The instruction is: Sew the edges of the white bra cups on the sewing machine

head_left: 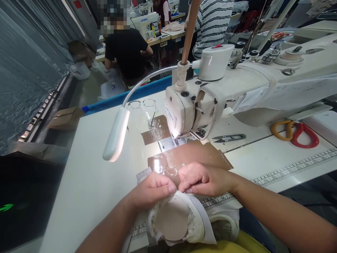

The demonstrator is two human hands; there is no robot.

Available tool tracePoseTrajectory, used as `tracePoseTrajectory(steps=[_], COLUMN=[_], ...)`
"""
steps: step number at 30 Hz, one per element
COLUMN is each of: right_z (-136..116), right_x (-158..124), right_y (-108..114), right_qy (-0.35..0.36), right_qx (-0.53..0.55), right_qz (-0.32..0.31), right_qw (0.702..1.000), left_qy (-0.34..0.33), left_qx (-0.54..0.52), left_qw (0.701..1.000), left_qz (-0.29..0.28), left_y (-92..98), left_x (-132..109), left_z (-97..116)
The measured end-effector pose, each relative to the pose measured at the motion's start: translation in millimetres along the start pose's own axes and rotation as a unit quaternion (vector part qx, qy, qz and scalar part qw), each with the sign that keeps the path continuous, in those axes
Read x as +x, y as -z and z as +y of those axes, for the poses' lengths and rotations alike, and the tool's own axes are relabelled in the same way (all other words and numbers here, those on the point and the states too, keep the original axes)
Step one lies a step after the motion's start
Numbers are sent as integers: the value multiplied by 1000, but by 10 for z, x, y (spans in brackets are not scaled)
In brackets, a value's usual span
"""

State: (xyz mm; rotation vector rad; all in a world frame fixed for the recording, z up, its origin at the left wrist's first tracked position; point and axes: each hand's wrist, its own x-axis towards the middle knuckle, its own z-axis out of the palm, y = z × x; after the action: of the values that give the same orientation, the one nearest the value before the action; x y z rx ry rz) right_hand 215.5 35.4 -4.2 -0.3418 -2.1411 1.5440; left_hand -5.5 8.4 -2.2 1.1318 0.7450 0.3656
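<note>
A round white fabric piece [198,218] with a thick, gathered rim and a flat beige disc [172,219] inside hangs at the table's front edge. My left hand [155,189] pinches its upper rim between thumb and fingers. Close beside it, my right hand [204,179] is closed on the same rim, its fingertips bent toward the left thumb. What lies exactly between the fingers is hidden. Another white fabric piece [225,226] rests behind it, over the lap. Just beyond both hands stands a white sewing machine [181,109], its needle area above a metal plate [168,144].
Brown tape [189,158] covers the table before the machine. Thread snips [229,137] and red-and-yellow-handled scissors [295,133] lie to the right. A lamp [116,135] curves over the left side; glasses [142,103] sit behind it. Printed rulers [295,168] line the front edge. Other people work behind.
</note>
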Motion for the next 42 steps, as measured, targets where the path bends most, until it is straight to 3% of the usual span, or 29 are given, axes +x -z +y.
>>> tracePoseTrajectory(steps=[17, 42], right_z=[-23, -50], right_x=[24, -4], right_y=[-29, 20], right_qy=[12, 11], right_qx=[-56, -79], right_qz=[16, -18], right_qw=[998, 997], left_qy=[9, 17], left_qx=[3, -3], left_qw=[1000, 1000], left_qz=[16, 2], left_y=[-10, -9], left_x=[23, 22], left_z=[-14, -13])
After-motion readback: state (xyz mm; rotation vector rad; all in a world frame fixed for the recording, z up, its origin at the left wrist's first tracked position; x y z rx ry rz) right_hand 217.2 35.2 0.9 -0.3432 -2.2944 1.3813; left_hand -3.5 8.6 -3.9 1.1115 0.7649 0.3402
